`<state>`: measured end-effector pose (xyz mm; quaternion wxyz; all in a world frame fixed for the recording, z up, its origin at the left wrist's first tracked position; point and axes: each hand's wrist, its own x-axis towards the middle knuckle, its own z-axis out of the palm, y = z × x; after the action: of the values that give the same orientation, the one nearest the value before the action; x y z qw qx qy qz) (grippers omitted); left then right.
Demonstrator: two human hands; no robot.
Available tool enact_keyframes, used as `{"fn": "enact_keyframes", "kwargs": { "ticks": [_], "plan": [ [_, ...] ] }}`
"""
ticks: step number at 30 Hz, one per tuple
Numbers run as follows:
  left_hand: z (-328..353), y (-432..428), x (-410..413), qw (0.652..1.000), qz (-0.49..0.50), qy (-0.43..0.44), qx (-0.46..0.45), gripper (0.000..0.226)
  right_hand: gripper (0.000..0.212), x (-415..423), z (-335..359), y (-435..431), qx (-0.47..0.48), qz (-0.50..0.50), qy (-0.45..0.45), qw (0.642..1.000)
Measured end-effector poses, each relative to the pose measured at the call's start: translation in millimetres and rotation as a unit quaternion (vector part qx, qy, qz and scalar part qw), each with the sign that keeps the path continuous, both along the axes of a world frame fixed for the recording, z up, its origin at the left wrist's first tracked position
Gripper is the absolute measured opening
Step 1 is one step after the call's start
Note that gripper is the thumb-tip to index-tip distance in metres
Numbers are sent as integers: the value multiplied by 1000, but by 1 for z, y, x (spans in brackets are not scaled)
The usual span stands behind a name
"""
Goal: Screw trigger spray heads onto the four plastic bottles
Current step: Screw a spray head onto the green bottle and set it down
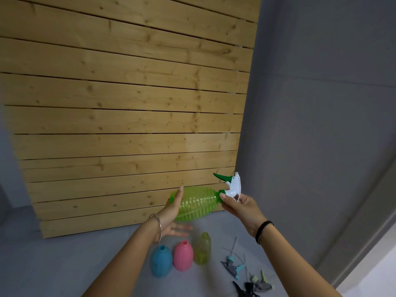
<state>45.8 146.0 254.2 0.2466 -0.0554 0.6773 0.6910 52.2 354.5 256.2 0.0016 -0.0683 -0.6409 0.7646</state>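
Flat-fingered left hand (pixel 172 213) supports a green bottle (pixel 197 203) (held sideways); at its 3 o'clock, right hand (pixel 237 205) pinches the white spray head (pixel 233 186).

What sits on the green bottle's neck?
A white spray head with a green trigger sits on the green bottle. The right hand pinches its green collar; the left hand supports the base. The threads are covered, so tightness cannot be seen.

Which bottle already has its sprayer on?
The green bottle, held sideways between the left hand and right hand, has a white and green sprayer on its neck. The blue bottle, pink bottle and yellow bottle stand below with bare open necks.
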Motion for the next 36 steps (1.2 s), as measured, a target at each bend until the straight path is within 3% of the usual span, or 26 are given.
{"fn": "enact_keyframes", "kwargs": {
  "ticks": [4, 6, 8, 11, 14, 16, 19, 20, 22, 25, 28, 33, 36],
  "plan": [
    [-3, -6, -2, 996, 3, 90, 16, 46, 6, -1, -5, 6, -12, -7, -14, 1000],
    [1, -8, -3, 991, -7, 104, 82, 65, 6, 0, -6, 9, -37, 12, -23, 999],
    [4, -7, -5, 990, 7, 53, 131, 80, 13, 1, -6, 9, -34, 42, -27, 998],
    [-2, -10, -8, 999, 32, -19, 33, 97, 32, 2, -8, 4, 3, 54, -16, 998],
    [-16, -10, -7, 995, -11, -32, -90, 120, 33, 4, -9, 4, 33, 47, -5, 998],
    [-21, -8, -8, 994, -5, 36, -103, 110, 25, 3, -8, 6, 37, 41, -1, 998],
    [-22, -9, -10, 988, 24, 143, -58, 78, 18, 2, -8, 11, 42, 24, 4, 999],
    [-22, -9, -11, 986, 26, 158, -50, 78, 19, 0, -8, 12, 40, 21, 5, 999],
    [-21, -6, -12, 992, 37, 122, 20, 84, 29, -1, -8, 12, 41, 29, 3, 999],
    [-14, 0, -13, 991, 84, 31, 97, 66, 40, -1, -6, 6, 58, 44, -2, 997],
    [-16, 1, -13, 991, 99, 70, 57, 50, 27, 1, -6, 5, 50, 49, 0, 998],
    [-16, 4, -17, 990, 52, 63, 118, 61, 9, 2, -4, 8, 32, 16, -16, 999],
    [-17, 2, -16, 999, 25, 16, -11, 67, 11, 3, -5, 5, 57, 20, -18, 998]
  ]
}}
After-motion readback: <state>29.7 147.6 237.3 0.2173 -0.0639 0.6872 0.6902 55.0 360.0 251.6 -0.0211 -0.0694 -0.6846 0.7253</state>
